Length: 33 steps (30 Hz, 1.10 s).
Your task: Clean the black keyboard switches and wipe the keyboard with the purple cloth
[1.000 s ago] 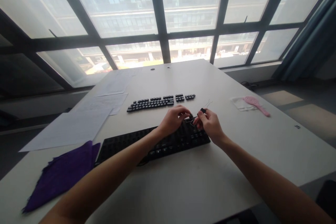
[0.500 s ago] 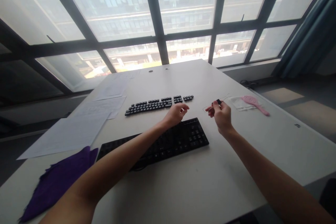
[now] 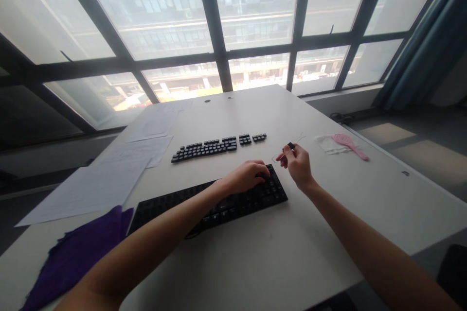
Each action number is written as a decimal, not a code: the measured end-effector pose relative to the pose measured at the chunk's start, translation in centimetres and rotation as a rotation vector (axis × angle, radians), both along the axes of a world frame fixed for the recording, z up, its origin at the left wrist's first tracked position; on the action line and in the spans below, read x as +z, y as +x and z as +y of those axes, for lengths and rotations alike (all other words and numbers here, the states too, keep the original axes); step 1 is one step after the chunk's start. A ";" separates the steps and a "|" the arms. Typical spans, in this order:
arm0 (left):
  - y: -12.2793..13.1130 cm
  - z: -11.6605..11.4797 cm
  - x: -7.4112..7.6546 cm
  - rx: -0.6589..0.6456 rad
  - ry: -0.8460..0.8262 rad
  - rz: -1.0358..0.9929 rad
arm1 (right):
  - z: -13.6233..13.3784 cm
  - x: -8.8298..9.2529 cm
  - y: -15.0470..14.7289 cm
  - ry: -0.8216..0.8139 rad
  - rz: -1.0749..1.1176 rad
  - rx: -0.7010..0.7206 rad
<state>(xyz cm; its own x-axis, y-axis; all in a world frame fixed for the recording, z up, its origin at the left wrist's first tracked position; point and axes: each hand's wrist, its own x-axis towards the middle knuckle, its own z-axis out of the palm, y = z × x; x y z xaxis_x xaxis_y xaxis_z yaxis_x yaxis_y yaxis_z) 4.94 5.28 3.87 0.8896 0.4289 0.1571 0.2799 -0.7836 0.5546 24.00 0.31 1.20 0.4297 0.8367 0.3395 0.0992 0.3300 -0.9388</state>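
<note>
A black keyboard (image 3: 222, 206) lies at a slant on the white table in front of me, with part of its keys covered by my left forearm. My left hand (image 3: 248, 176) rests over its upper right part, fingers bent down and apart from the thumb, with nothing visible between them. Just beyond the keyboard's right corner, my right hand (image 3: 297, 163) grips a wire keycap puller (image 3: 291, 146) by its black middle; thin wire sticks out at both ends. Behind the keyboard, loose dark keycaps (image 3: 207, 149) stand in rows, grouped like a keyboard layout.
At the right lie a pink hairbrush (image 3: 348, 145) and a white cloth (image 3: 324, 144). Paper sheets (image 3: 91, 182) cover the table's left side, with a purple cloth (image 3: 80, 252) nearer to me. Large windows (image 3: 255, 5) rise behind the white table (image 3: 310, 252).
My left hand has come down from above the keyboard's back edge onto its right part, and its fingers have loosened. My right hand, with the keycap puller, has shifted slightly left and down.
</note>
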 end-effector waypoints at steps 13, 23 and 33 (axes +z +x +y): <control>0.8 5.4 -1.6 0.434 0.146 -0.014 | 0.1 -0.2 0.1 -0.013 -0.005 0.028; 0.2 7.6 -2.9 0.484 0.109 0.086 | 0.1 0.2 0.3 -0.012 -0.025 0.025; 0.0 6.9 -2.4 0.057 0.213 -0.093 | 0.1 0.0 0.2 -0.023 -0.043 0.050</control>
